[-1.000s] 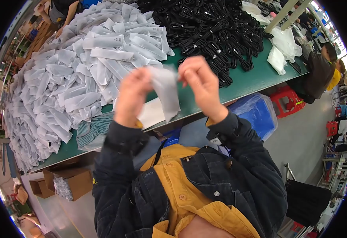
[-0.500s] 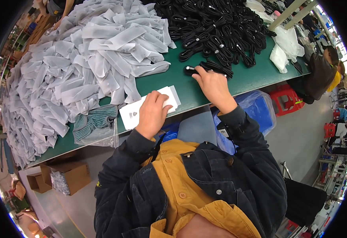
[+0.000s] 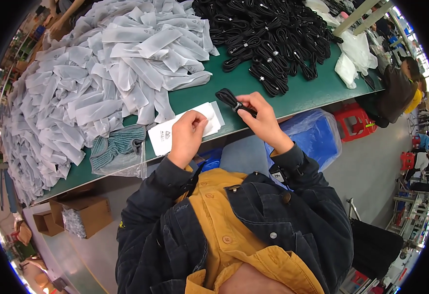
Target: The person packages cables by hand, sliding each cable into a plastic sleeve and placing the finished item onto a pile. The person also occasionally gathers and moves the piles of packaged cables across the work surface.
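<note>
My right hand [image 3: 263, 117] grips a coiled black cable [image 3: 228, 99] bound at its middle. The coil hangs just above the green table, its loop end pointing away from me. My left hand [image 3: 187, 136] rests over a small stack of flat white bags [image 3: 161, 139] at the table's near edge. Its thumb and fingertips are pinched together at the top bag, near the open end. The bags bear dark print. A large heap of filled whitish sleeves [image 3: 141, 49] lies beyond my left hand, and a pile of similar black cable coils [image 3: 268, 44] beyond my right.
Left of the white bags, a green striped knit cloth [image 3: 119, 147] lies with clear plastic. Below the table edge stand a blue plastic-lined bin [image 3: 315, 139], a red stool [image 3: 355, 122] and cardboard boxes [image 3: 94, 218]. Crumpled white plastic [image 3: 354, 56] lies at the far right. Other people are nearby.
My right hand has drawn the cable coil away from the pile, toward me and the white bags. My left fingers, laid over the bags before, are now pinched at the top bag.
</note>
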### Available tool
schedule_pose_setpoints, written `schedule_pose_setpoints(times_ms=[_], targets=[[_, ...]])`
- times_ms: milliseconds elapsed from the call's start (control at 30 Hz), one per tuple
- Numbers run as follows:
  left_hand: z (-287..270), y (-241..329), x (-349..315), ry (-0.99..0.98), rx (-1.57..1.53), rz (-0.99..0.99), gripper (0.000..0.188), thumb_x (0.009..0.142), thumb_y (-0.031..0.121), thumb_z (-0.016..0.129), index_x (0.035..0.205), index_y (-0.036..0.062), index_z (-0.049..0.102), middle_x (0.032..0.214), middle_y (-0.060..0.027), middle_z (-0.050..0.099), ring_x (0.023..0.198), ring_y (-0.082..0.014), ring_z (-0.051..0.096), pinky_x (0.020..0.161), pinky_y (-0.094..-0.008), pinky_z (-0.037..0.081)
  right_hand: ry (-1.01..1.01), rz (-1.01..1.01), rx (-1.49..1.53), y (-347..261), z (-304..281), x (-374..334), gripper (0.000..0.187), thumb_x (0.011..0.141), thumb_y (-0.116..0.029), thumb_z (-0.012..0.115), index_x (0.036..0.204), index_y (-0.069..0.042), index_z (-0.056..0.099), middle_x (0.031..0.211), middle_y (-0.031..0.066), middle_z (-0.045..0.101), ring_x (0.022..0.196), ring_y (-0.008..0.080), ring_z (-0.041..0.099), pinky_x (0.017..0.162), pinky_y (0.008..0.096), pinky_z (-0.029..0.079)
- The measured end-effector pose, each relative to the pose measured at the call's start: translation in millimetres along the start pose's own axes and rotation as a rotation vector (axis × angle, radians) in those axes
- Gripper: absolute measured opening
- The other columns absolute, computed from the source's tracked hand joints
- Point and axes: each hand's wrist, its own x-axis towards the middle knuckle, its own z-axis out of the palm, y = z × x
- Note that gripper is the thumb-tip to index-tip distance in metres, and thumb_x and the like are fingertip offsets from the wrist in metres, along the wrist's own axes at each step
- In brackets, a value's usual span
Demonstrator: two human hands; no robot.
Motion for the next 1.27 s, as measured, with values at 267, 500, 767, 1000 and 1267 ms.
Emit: schedule_pose_setpoints(times_ms=[267,500,767,1000,1267], targets=[[3.0,-7.2,-2.9,0.096,0.388,0.396,0.008,0.085,0.000,0.067,0.087,-0.0016,0.059,0.078,-0.0129,0.059,0.067,-0.0237,0.058,0.065,-0.0329,0.048,-0.074,0.311,0.550,-23.1,7.2,-12.9,0.031,0.088,0.000,0.065,0.120,-0.001,0.062,0.096,0.0044,0.055,0.079,0.0116,0.056,0.068,0.0260,0.048],[-4.3,-5.2,-4.5,-0.016,0.009,0.018,0.007,0.086,-0.003,0.064,0.088,-0.0016,0.058,0.079,-0.0109,0.058,0.068,-0.0186,0.056,0.065,-0.0292,0.047,-0.083,-0.241,-0.130,-19.1,1.2,-21.6,0.035,0.086,-0.001,0.066,0.121,-0.007,0.067,0.089,0.0069,0.056,0.074,0.0158,0.060,0.063,0.0285,0.047],[-0.6,-3.5,-11.0,0.035,-0.131,0.111,0.007,0.086,-0.004,0.063,0.090,-0.0015,0.058,0.080,-0.0112,0.057,0.069,-0.0196,0.056,0.066,-0.0284,0.047,-0.177,-0.218,-0.199,-15.9,-3.7,-18.8,0.034,0.085,-0.003,0.068,0.119,-0.010,0.068,0.084,0.0073,0.056,0.069,0.0198,0.054,0.060,0.0310,0.045],[-10.8,16.3,4.3,-0.071,0.154,0.542,0.013,0.079,-0.007,0.062,0.089,-0.0001,0.058,0.090,-0.0141,0.055,0.084,-0.0322,0.056,0.073,-0.0370,0.048,-0.418,0.489,0.432,-2.7,-9.8,-6.9,0.022,0.091,-0.009,0.066,0.112,-0.005,0.067,0.084,0.0025,0.060,0.071,0.0118,0.055,0.060,0.0285,0.045],[-43.0,16.6,30.0,0.045,0.152,0.459,0.013,0.080,-0.004,0.065,0.089,0.0006,0.056,0.093,-0.0148,0.056,0.091,-0.0350,0.055,0.082,-0.0413,0.046,-0.310,-0.326,-0.051,-22.2,1.8,6.9,0.014,0.094,-0.005,0.060,0.106,-0.005,0.068,0.102,0.0050,0.063,0.092,0.0212,0.060,0.083,0.0356,0.051]])
